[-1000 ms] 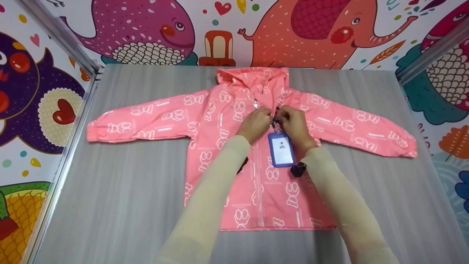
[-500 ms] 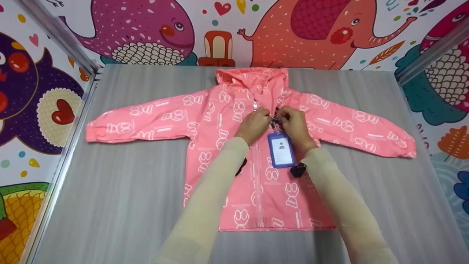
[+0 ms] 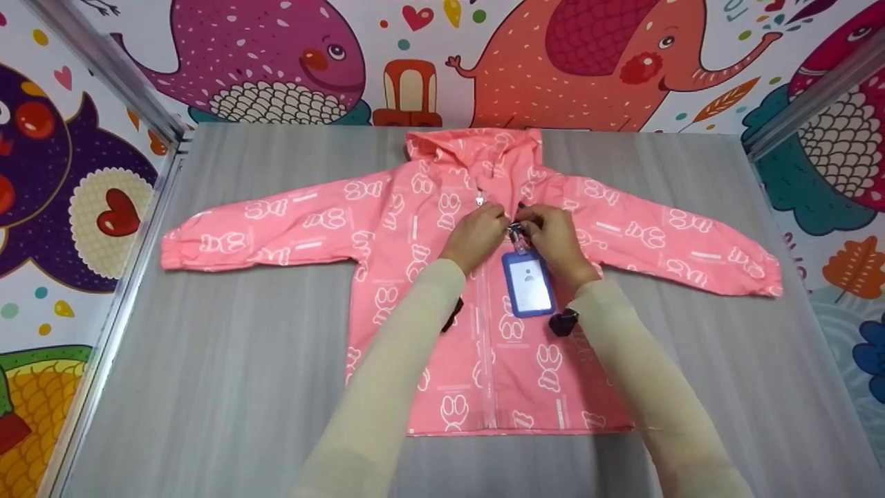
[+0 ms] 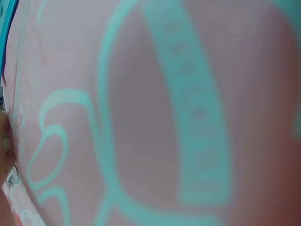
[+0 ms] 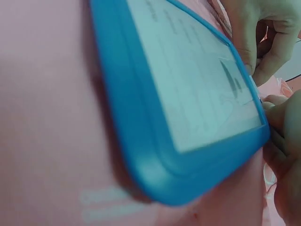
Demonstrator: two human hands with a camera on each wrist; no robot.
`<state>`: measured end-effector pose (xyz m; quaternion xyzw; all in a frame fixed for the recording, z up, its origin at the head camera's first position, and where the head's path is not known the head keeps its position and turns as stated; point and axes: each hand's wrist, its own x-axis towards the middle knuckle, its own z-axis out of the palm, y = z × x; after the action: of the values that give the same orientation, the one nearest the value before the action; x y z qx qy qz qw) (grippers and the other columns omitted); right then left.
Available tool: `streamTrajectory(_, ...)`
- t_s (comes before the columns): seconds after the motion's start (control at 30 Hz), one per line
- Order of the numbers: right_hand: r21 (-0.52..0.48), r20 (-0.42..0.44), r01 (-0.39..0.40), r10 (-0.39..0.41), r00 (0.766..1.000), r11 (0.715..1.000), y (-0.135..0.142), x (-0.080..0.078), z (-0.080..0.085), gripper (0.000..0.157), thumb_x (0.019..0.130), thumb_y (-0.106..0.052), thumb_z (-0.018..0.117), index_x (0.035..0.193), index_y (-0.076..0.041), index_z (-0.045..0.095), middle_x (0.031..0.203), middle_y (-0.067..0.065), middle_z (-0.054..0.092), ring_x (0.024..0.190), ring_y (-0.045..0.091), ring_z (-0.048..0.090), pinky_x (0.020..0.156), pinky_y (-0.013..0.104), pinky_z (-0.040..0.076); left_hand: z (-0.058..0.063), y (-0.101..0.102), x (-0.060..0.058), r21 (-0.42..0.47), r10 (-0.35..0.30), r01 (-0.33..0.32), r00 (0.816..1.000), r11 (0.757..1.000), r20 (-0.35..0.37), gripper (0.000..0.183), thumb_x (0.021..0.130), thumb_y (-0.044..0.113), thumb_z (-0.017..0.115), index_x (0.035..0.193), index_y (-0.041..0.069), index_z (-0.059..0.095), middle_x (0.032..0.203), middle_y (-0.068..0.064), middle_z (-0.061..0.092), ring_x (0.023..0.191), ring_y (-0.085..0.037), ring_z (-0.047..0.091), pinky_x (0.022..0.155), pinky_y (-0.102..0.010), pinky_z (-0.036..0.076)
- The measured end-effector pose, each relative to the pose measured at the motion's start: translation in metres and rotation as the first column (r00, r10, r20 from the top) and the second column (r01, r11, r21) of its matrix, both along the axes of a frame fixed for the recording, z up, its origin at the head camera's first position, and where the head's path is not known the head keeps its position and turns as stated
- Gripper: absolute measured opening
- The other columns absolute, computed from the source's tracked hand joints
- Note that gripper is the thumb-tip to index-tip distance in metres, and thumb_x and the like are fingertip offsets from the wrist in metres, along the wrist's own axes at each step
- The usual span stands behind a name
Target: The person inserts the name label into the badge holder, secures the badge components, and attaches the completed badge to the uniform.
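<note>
A pink hooded jacket (image 3: 401, 277) with white rabbit-like prints lies spread flat, front up, its zip running down the middle. On its chest, my left hand (image 3: 477, 235) pinches the jacket's front close to the zip pull (image 3: 480, 199); the fingertips are partly hidden. Just to the right, my right hand (image 3: 559, 242) grips the metal clip (image 3: 515, 229) of an ID badge. The blue-framed ID badge (image 3: 529, 283) hangs below the clip over the jacket. In the right wrist view the badge (image 5: 141, 117) is large, with thumb and fingers of both hands at its top end.
The jacket lies on a grey wood-grain table (image 3: 228, 360). Printed panels with cartoon animals (image 3: 588, 62) stand at the back and both sides, joined by metal corner posts (image 3: 114, 62). A black strap piece (image 3: 563, 322) shows at the right wrist.
Both hands stay at the same spot on the chest. The clip and the top of the badge have shifted slightly left, and the badge has tilted a little.
</note>
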<state>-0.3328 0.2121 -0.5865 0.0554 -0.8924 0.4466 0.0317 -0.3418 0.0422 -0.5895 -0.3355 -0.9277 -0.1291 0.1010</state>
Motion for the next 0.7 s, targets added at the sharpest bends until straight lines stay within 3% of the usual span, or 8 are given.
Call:
streamTrajectory(0.2, 0.070, 0.006, 0.005, -0.005, 1.000, 0.998, -0.004, 0.003, 0.008, 0.017, 0.089, 0.007, 0.058, 0.094, 0.005, 0.074, 0.095, 0.021, 0.074, 0.085, 0.029, 0.067, 0.076, 0.035, 0.053, 0.002, -0.002, 0.003, 0.062, 0.036, -0.039, 0.998, 0.997, 0.050, 0.019, 0.096, 0.012, 0.058, 0.104, 0.008, 0.075, 0.105, -0.006, 0.070, 0.102, -0.021, 0.064, 0.092, -0.028, 0.055)
streamTrajectory(0.47, 0.092, 0.024, 0.045, -0.048, 0.999, 0.995, -0.009, 0.006, 0.011, 0.016, 0.088, 0.006, 0.060, 0.091, 0.003, 0.076, 0.092, 0.020, 0.075, 0.081, 0.027, 0.067, 0.069, 0.028, 0.050, 0.003, -0.004, 0.005, 0.113, 0.057, -0.064, 0.996, 0.992, 0.070, 0.017, 0.096, 0.013, 0.058, 0.100, 0.010, 0.074, 0.100, -0.004, 0.074, 0.097, -0.021, 0.068, 0.090, -0.030, 0.056)
streamTrajectory(0.7, 0.056, 0.042, 0.073, -0.076, 0.996, 0.996, -0.011, 0.010, 0.010, 0.019, 0.088, 0.006, 0.060, 0.101, 0.004, 0.073, 0.096, 0.021, 0.074, 0.085, 0.028, 0.068, 0.069, 0.027, 0.051, 0.003, -0.007, 0.010, 0.149, 0.051, -0.065, 0.994, 0.987, 0.098, 0.013, 0.093, 0.011, 0.061, 0.089, 0.010, 0.073, 0.088, -0.005, 0.074, 0.088, -0.024, 0.069, 0.081, -0.036, 0.056)
